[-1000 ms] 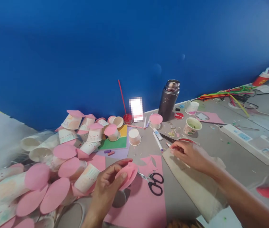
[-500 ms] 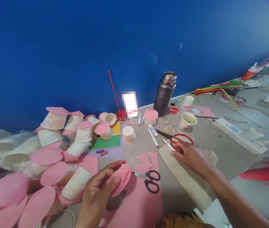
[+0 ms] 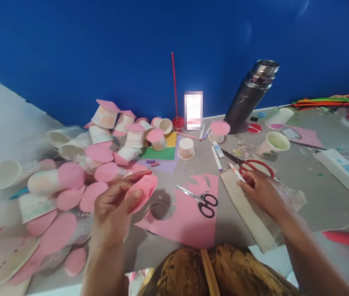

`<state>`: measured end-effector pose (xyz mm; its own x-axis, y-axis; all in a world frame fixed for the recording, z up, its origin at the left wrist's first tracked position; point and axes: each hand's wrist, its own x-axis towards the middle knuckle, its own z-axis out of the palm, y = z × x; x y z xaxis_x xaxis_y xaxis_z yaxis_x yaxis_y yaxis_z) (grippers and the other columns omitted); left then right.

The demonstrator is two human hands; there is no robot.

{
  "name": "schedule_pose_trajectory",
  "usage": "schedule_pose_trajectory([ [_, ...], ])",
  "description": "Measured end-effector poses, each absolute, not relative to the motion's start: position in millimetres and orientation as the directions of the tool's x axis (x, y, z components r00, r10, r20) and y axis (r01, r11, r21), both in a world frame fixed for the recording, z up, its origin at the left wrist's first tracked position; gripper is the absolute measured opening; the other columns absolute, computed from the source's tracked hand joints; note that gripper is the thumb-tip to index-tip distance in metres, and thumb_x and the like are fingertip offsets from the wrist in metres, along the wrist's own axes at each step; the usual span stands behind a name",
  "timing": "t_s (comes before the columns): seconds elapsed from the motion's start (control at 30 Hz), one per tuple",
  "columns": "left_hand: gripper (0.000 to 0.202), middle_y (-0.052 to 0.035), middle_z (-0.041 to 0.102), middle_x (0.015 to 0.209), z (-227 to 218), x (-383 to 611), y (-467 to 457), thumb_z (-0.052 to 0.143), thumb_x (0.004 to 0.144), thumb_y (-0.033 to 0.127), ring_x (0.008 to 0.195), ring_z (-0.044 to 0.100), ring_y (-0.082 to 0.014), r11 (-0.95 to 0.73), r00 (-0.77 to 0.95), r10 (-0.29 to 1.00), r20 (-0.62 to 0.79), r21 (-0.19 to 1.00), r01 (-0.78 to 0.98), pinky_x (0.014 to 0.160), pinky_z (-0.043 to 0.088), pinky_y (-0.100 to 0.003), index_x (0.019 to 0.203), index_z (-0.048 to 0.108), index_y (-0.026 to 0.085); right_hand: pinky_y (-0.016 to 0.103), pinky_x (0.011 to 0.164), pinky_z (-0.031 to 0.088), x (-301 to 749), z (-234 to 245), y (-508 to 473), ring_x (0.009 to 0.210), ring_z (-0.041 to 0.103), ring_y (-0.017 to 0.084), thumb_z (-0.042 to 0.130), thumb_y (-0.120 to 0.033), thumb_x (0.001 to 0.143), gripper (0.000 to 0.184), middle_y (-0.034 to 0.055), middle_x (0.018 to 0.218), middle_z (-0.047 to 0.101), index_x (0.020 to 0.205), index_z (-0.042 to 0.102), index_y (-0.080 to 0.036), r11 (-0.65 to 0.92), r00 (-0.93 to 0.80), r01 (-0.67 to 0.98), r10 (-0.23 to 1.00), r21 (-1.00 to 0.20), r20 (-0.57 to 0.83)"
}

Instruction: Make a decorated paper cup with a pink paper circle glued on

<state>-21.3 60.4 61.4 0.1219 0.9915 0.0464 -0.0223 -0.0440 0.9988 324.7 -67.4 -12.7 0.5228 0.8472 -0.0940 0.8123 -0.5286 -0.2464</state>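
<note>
Two hands at a grey table (image 3: 316, 197), with paper work spread between and around them.
The left hand (image 3: 112, 205) holds a pink paper circle (image 3: 142, 189) over the left edge of a pink paper sheet (image 3: 186, 224), on which black-handled scissors (image 3: 203, 200) lie. Right of the sheet lies a beige cloth (image 3: 254, 220); the right hand (image 3: 262, 193) rests on it, fingertips at a white marker pen (image 3: 235, 171) on its far edge, just before red-handled scissors (image 3: 256, 165). A heap of paper cups with pink paper lids (image 3: 100, 154) spreads to the left. A dark metal flask (image 3: 250, 96) stands behind, and a white power strip (image 3: 343, 172) lies far right.
</note>
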Motion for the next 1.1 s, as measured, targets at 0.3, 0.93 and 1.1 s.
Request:
schedule_pose_trajectory([
  [0.3,0.015,-0.0045,0.079,0.110,58,-39,49,0.086,0.072,0.032,0.116,0.068,-0.0304,-0.029,0.037,0.999,0.032,0.997,-0.074,0.108,0.052,-0.054,0.072,0.074,0.025,0.034,0.072,0.047,308,-10,-71,0.077,0.068,0.023,0.055,-0.044,0.093,0.025,0.0044,0.091,0.077,0.092,0.071,-0.025,-0.346,0.424,0.811,0.903,-0.473,0.066],
  [0.93,0.030,-0.0090,0.077,0.122,47,-38,38,0.082,0.073,0.047,0.118,0.067,-0.0361,0.108,0.089,0.989,-0.117,0.989,0.102,0.104,0.052,-0.052,0.065,0.068,0.022,0.029,0.063,0.035,286,18,-55,0.078,0.069,0.022,0.053,-0.036,0.095,0.022,0.0026,0.086,0.077,0.089,0.072,-0.025,-0.361,0.308,0.848,0.932,-0.389,-0.192],
  [1.1,0.032,-0.0113,0.077,0.121,44,-32,37,0.081,0.073,0.048,0.116,0.068,-0.0361,0.131,0.139,0.979,-0.150,0.982,0.136,0.098,0.056,-0.046,0.065,0.067,0.020,0.030,0.063,0.034,313,24,-30,0.083,0.069,0.022,0.052,-0.033,0.095,0.024,0.0055,0.090,0.077,0.092,0.073,-0.023,-0.440,0.437,0.841,0.896,-0.316,-0.083],
])
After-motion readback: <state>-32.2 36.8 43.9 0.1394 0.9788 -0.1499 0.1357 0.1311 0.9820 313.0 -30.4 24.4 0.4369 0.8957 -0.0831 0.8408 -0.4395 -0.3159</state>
